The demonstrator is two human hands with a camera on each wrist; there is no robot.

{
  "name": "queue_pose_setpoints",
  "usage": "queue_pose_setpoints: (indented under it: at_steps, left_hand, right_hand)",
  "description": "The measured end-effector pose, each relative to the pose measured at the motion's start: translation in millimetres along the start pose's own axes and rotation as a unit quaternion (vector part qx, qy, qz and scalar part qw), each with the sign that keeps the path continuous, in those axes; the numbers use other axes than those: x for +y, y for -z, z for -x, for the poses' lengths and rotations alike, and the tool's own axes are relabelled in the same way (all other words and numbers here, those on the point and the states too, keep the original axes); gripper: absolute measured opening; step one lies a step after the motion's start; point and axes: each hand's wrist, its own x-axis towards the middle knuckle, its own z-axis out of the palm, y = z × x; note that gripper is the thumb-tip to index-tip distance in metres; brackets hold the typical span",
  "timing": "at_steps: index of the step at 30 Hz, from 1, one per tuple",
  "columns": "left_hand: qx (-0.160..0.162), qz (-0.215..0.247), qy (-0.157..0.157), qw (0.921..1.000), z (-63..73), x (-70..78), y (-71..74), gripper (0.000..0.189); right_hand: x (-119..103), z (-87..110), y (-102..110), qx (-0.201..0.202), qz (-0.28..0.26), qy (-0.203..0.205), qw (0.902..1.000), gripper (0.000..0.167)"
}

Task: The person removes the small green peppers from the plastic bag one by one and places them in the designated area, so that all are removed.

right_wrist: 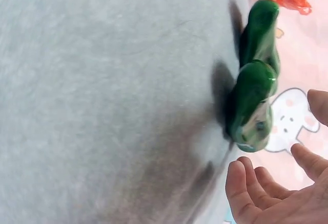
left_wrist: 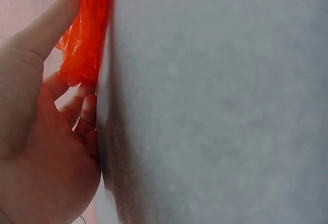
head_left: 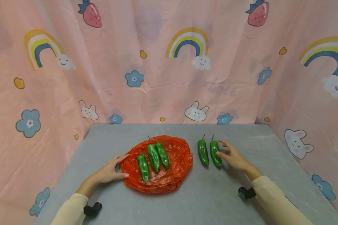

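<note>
Head view: rightmost green pepper [head_left: 214, 150] lies beside the right hand [head_left: 234, 157].

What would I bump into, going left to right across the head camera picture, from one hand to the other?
Left hand → red bag with three green peppers → left loose pepper → right loose pepper → right hand.

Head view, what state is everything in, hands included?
Red bag: opened out, crumpled.
Three peppers: whole, stems on, within the bag's rim.
Two peppers: whole, stems on, side by side on the table.
Left hand: fingers spread, touching the bag.
Right hand: fingers apart, gripping nothing.
Backdrop: hanging, creased.
</note>
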Motion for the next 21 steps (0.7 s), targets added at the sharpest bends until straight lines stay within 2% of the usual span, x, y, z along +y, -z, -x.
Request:
queue_pose_setpoints:
  at_steps: [6,10,17,21]
  left_hand:
    - [-0.004,0.000,0.004,1.0000,-0.5,1.1,0.5,0.088]
    - [-0.004,0.002,0.001,1.0000,0.0,0.0,0.3,0.088]
    - [-0.002,0.001,0.000,1.0000,0.5,0.6,0.6,0.087]
    - [-0.001,-0.001,-0.002,1.0000,0.3,0.4,0.4,0.087]
  right_hand:
    - [-5.8,0.7,2.6,0.024,0.007,0.030,0.9992,0.063]
    - [-20.4,4.8,1.9,0.035,0.007,0.042,0.9985,0.061]
    - [-41.5,9.2,-5.8,0.062,0.002,0.100,0.9930,0.056]
    - [-50.2,8.8,-11.7,0.063,0.011,0.111,0.9918,0.055]
